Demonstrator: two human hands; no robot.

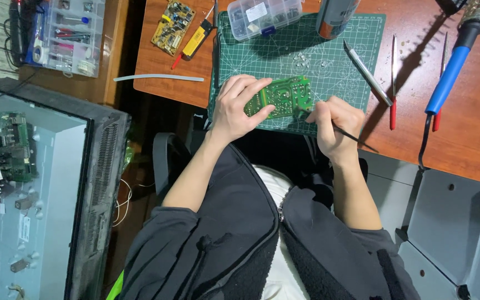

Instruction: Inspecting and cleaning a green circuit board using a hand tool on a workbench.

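Over green mat (356, 39), circuit board (280, 97) is gripped by left hand (237, 108); thin tool (344, 132) is pinched by right hand (335, 125), work looks midway.

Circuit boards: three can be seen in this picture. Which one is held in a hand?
The green circuit board over the cutting mat, gripped by the left hand. The yellow board lies untouched on the desk; the third sits inside the opened device.

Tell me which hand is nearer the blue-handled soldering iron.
Right. The right hand, gripping a thin dark tool at the green circuit board's right edge, sits closer to the blue-handled soldering iron lying at the desk's right. The left hand holds the board's left end, farther away.
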